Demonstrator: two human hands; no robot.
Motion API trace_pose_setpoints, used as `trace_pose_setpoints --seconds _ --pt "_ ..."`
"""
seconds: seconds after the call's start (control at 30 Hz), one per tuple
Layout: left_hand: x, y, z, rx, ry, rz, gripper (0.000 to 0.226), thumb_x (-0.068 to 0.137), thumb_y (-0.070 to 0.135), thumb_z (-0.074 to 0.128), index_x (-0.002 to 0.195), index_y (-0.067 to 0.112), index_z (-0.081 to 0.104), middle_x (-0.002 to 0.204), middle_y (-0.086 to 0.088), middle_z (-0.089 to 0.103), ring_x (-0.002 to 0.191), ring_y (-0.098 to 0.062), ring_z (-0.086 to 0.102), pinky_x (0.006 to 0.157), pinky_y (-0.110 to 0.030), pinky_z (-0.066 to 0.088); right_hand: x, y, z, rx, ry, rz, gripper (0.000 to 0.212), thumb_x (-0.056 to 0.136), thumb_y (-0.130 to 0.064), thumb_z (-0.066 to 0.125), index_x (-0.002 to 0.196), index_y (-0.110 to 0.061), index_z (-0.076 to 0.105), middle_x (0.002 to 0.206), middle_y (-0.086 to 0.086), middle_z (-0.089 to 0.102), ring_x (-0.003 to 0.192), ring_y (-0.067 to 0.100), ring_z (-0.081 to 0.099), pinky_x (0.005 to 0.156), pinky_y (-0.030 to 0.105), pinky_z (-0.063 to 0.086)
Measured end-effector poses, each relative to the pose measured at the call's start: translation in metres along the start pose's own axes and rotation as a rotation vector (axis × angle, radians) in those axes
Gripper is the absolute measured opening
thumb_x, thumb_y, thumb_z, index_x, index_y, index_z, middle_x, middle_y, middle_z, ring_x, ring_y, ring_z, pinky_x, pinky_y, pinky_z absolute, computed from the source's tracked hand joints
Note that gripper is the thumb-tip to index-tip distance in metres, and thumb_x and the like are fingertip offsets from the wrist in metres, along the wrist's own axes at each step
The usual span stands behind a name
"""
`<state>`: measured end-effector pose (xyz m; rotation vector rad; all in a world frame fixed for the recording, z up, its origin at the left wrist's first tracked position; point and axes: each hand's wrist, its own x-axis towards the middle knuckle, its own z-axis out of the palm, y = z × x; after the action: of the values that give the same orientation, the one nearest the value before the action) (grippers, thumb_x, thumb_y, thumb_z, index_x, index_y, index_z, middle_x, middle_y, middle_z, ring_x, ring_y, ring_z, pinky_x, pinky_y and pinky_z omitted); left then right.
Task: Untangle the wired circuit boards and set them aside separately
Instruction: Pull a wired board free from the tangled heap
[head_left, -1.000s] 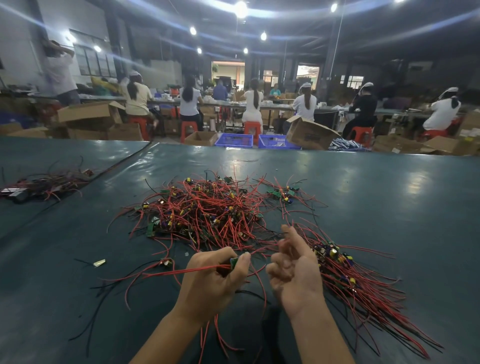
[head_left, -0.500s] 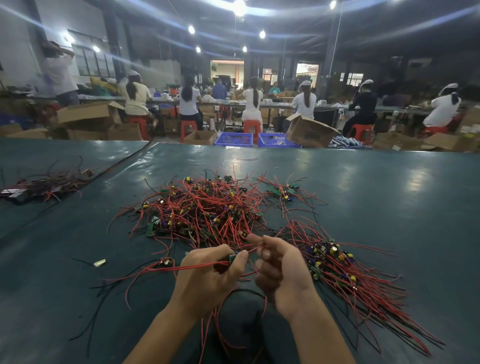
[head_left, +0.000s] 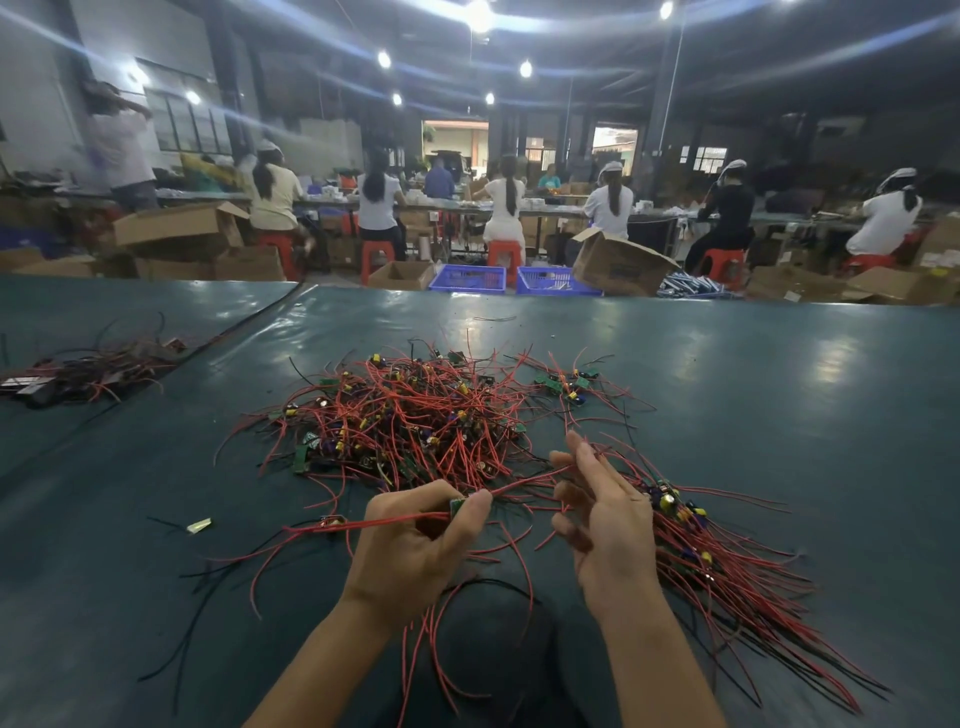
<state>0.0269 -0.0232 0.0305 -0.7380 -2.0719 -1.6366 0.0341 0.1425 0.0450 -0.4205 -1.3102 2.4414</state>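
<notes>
Well, the job looks about midway. The left hand (head_left: 415, 551) pinches one small green board (head_left: 457, 505) between thumb and fingers, just in front of the heap (head_left: 415, 415). The board's red wire (head_left: 519, 485) runs across to the right hand (head_left: 608, 530), whose fingers (head_left: 587, 457) are straight and spread apart; whether they grip the wire I cannot tell.

Done, as I judge it, is the bundle (head_left: 727, 571) on the desk (head_left: 779, 389) just right of that hand, its wires lying roughly one way. Left to do is the heap, a knot of red and black wire with boards all through it, and it is bigger than the bundle.

Counting gives two hands, one board in hand, one heap, one bundle and one small cluster (head_left: 566, 384) of about four boards at the heap's far right edge. The boards in heap and bundle are too many and too buried to count. A separate dark pile (head_left: 88, 369) lies well off to the left, and one pale scrap (head_left: 199, 526) lies near some loose wires.
</notes>
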Motion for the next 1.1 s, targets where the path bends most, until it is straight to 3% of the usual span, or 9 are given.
trace_pose_setpoints --seconds 0.1,0.3,0.4,0.5,0.6,0.7,0.83,0.97,1.1 --pt "0.001 0.001 0.000 -0.120 0.011 -0.094 0.049 0.084 0.039 0.067 0.050 0.006 0.053 0.045 -0.010 0.052 0.039 -0.019 0.047 0.043 -0.025 0.038 -0.003 -0.001 0.001 0.038 0.004 -0.022 0.022 0.094 -0.007 0.059 0.107 -0.020 0.072 0.076 0.004 0.074 0.047 0.006 0.054 0.036 0.018 0.035" --pt "0.002 0.006 0.001 -0.218 0.029 -0.212 0.043 0.077 0.034 0.065 0.050 0.003 0.054 0.045 -0.008 0.053 0.041 -0.013 0.049 0.047 -0.020 0.041 -0.005 -0.005 -0.002 0.111 -0.027 0.032 0.026 0.099 -0.011 0.046 0.112 -0.022 0.066 0.076 0.007 0.075 0.041 0.008 0.052 0.034 0.016 0.033" --pt "0.004 0.008 0.003 -0.290 0.084 -0.300 0.043 0.072 0.039 0.069 0.057 -0.001 0.063 0.055 -0.012 0.064 0.049 -0.014 0.059 0.050 -0.020 0.046 -0.007 -0.006 -0.003 0.148 -0.074 0.035 0.025 0.101 -0.014 0.043 0.112 -0.022 0.064 0.077 0.007 0.075 0.043 0.007 0.053 0.035 0.017 0.035" --pt "0.006 0.007 0.005 -0.342 0.158 -0.378 0.036 0.067 0.045 0.069 0.062 0.010 0.073 0.067 -0.011 0.072 0.055 -0.015 0.065 0.052 -0.021 0.050 -0.010 -0.009 -0.005 0.177 -0.174 0.022 0.025 0.100 -0.017 0.045 0.112 -0.020 0.066 0.087 0.010 0.076 0.051 0.009 0.059 0.038 0.018 0.038" --pt "0.008 0.006 0.001 -0.390 0.184 -0.401 0.037 0.074 0.046 0.063 0.070 0.010 0.071 0.073 -0.013 0.073 0.054 -0.019 0.065 0.051 -0.022 0.051 -0.012 -0.011 -0.009 0.254 -0.372 0.094 0.038 0.089 -0.041 0.056 0.115 -0.019 0.072 0.107 0.012 0.074 0.061 0.011 0.065 0.042 0.020 0.042" --pt "0.010 0.007 -0.004 -0.535 0.128 -0.448 0.045 0.081 0.047 0.053 0.080 0.002 0.060 0.075 -0.016 0.070 0.054 -0.020 0.060 0.049 -0.024 0.047 -0.013 -0.009 -0.011 0.366 -0.507 0.154 0.082 0.065 -0.076 0.064 0.123 -0.018 0.069 0.122 0.012 0.069 0.059 0.012 0.059 0.045 0.021 0.043" --pt "0.009 0.009 -0.008 -0.868 0.001 -0.560 0.037 0.086 0.047 0.044 0.075 0.013 0.054 0.069 -0.011 0.057 0.057 -0.022 0.053 0.052 -0.028 0.046 -0.009 0.002 -0.004 0.083 -0.382 0.146 0.082 0.072 -0.077 0.045 0.111 -0.011 0.073 0.099 0.008 0.074 0.051 0.009 0.048 0.043 0.020 0.037" --pt "0.007 0.013 -0.011 -1.177 -0.274 -0.655 0.033 0.074 0.039 0.064 0.067 0.011 0.050 0.061 -0.007 0.045 0.050 -0.021 0.046 0.049 -0.029 0.042 -0.017 0.017 0.014 -0.407 -0.346 0.103 0.061 0.072 -0.066 0.054 0.087 -0.012 0.080 0.078 0.004 0.072 0.058 0.010 0.050 0.049 0.020 0.040" --pt "0.002 0.016 -0.008 -1.268 -0.512 -0.783 0.038 0.067 0.036 0.077 0.063 0.008 0.051 0.055 -0.008 0.047 0.045 -0.023 0.049 0.049 -0.030 0.044 -0.029 0.022 0.025 -0.299 -0.482 0.274 0.049 0.072 -0.059 0.068 0.072 -0.011 0.074 0.057 0.006 0.057 0.040 0.014 0.051 0.040 0.021 0.042"
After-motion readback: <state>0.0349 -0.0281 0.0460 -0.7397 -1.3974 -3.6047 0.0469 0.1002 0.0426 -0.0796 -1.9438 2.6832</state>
